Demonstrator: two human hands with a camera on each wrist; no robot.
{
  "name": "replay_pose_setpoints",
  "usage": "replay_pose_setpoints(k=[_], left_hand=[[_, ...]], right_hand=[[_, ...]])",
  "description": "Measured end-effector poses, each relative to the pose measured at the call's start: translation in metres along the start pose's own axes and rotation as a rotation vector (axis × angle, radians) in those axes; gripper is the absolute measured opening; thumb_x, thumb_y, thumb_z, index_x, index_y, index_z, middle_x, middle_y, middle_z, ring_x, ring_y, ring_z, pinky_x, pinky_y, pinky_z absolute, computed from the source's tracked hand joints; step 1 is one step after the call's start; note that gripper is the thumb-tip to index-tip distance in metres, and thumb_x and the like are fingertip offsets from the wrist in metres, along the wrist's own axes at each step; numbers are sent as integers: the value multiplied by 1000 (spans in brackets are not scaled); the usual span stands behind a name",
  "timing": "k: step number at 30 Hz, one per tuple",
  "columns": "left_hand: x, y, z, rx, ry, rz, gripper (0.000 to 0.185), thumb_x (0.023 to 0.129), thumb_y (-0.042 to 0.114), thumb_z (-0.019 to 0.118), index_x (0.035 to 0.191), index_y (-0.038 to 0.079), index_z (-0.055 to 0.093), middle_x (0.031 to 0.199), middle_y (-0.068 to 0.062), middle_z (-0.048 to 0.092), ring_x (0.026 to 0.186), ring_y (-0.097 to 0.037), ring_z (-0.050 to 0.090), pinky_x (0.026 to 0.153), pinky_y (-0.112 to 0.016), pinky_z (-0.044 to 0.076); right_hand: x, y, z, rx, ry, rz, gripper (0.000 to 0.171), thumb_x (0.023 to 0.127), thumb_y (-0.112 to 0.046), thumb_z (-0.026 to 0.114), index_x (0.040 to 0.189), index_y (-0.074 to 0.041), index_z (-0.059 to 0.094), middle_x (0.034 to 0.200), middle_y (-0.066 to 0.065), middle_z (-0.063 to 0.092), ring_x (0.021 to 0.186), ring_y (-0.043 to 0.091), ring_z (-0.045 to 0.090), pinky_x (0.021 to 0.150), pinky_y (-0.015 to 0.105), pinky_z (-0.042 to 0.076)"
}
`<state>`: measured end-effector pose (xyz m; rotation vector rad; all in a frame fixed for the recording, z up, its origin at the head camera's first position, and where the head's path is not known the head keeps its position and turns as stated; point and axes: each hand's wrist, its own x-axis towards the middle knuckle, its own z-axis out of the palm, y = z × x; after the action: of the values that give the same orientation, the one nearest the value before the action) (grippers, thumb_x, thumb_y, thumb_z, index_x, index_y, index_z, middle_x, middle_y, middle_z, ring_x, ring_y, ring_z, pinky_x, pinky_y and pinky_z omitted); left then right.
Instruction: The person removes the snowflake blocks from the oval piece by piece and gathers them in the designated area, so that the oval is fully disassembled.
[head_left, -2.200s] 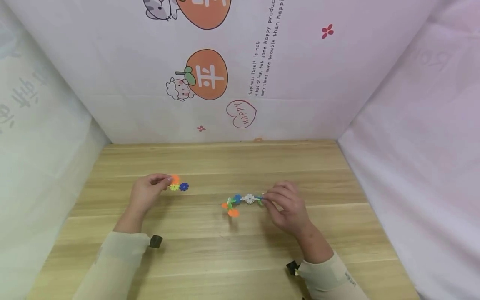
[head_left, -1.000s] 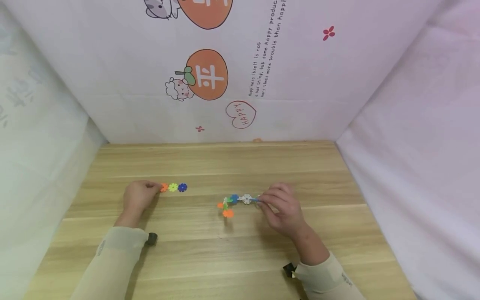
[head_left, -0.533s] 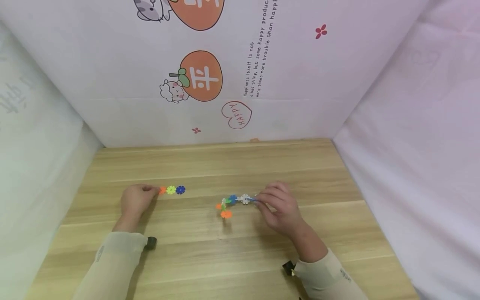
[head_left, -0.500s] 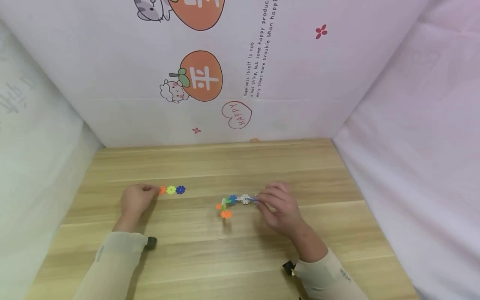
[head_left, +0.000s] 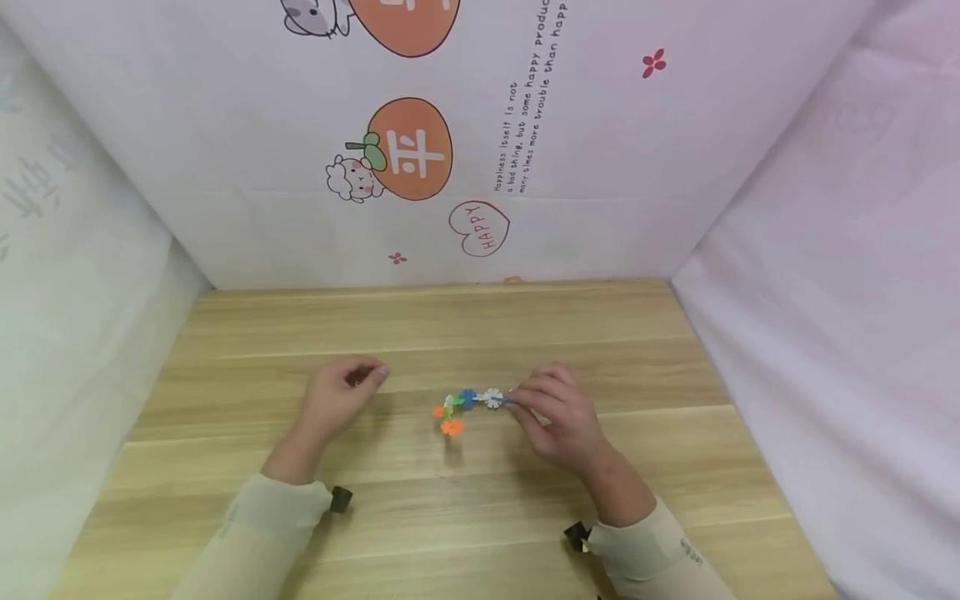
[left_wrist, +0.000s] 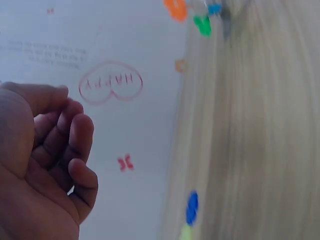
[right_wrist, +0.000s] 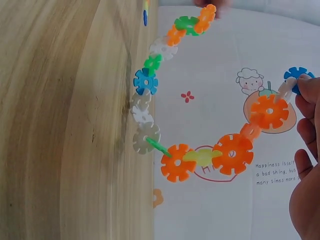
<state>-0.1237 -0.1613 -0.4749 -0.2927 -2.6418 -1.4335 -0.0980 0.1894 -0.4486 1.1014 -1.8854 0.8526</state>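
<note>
My right hand (head_left: 519,401) pinches one end of a chain of coloured toothed discs (head_left: 467,403), lifted just above the wooden table (head_left: 450,325). In the right wrist view the chain (right_wrist: 200,157) curves in an arc of orange, white, blue and green discs, and my fingertips (right_wrist: 304,90) grip its blue end disc (right_wrist: 296,76). My left hand (head_left: 363,377) hovers left of the chain with fingers loosely curled; the left wrist view shows nothing in that hand (left_wrist: 60,150). A loose blue disc (left_wrist: 191,207) and a yellow-green one (left_wrist: 185,232) lie on the table by it, hidden under the hand in the head view.
Printed white sheets (head_left: 480,167) wall in the table at the back and on both sides. Bare wood lies in front of both hands and behind them up to the back wall.
My left hand has slid right from the left end of the loose discs and now covers them in the head view. The right hand and its chain have barely moved.
</note>
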Motion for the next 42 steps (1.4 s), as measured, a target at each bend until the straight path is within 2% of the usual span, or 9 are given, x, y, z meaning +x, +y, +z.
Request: replay_pose_setpoints(k=[3, 5, 9, 14, 20, 27, 33, 37, 42], left_hand=[[-3, 17, 12, -47, -48, 195, 9, 99, 24, 73, 101, 17, 78, 93, 11, 74, 77, -12, 63, 66, -29, 54], [-4, 27, 19, -69, -72, 301, 6, 98, 20, 74, 100, 17, 79, 93, 13, 74, 74, -10, 61, 64, -28, 51], [-1, 42, 34, -125, -112, 425, 4, 97, 13, 75, 97, 15, 79, 92, 11, 74, 75, -9, 61, 63, -28, 49], [2, 56, 47, -162, -158, 476, 5, 96, 13, 76, 98, 16, 79, 90, 12, 73, 78, -8, 64, 62, -30, 48], [1, 70, 55, -175, -201, 499, 13, 93, 17, 80, 104, 20, 77, 97, 13, 73, 83, -6, 66, 66, -34, 51], [1, 80, 61, -240, -202, 622, 17, 89, 10, 83, 103, 15, 77, 98, 4, 75, 82, -8, 67, 66, -28, 52], [2, 83, 64, -273, -190, 698, 18, 86, 2, 83, 97, 15, 78, 94, 5, 75, 80, -9, 67, 65, -25, 51], [2, 85, 64, -256, -186, 709, 15, 87, 2, 83, 96, 13, 77, 94, 6, 75, 81, -7, 67, 66, -24, 51], [2, 86, 63, -239, -197, 692, 8, 91, 7, 80, 96, 13, 77, 95, 6, 75, 83, -7, 67, 69, -25, 55]], right_hand=[[0, -1, 1, -2, -2, -1, 15, 99, -17, 71, 91, -6, 79, 88, 2, 75, 84, 26, 62, 82, 42, 45], [0, -2, 1, -1, -6, 2, 18, 100, -18, 70, 91, -5, 79, 87, 2, 74, 85, 26, 62, 82, 42, 45], [-1, -3, 2, 6, -8, 5, 11, 97, -13, 73, 94, -5, 79, 88, 2, 74, 85, 26, 62, 83, 42, 44], [0, -4, 5, 10, -3, -8, 7, 90, -7, 76, 97, -6, 80, 89, 3, 74, 86, 26, 62, 81, 41, 46], [2, -6, 8, 8, -11, -21, 8, 94, -8, 73, 97, -4, 79, 89, 3, 74, 85, 27, 62, 82, 41, 48], [6, -7, 11, 12, -11, -45, 11, 98, -14, 72, 97, -6, 80, 88, 1, 74, 85, 25, 62, 81, 39, 46], [9, -8, 12, 8, -17, -56, 10, 96, -16, 75, 96, -8, 80, 89, 0, 76, 84, 24, 64, 81, 39, 46], [10, -8, 14, 10, -12, -58, 10, 96, -16, 76, 95, -8, 80, 88, 1, 76, 82, 24, 64, 79, 40, 46], [11, -8, 15, 15, -8, -52, 11, 97, -17, 75, 94, -8, 80, 88, 1, 76, 83, 24, 64, 80, 40, 46]])
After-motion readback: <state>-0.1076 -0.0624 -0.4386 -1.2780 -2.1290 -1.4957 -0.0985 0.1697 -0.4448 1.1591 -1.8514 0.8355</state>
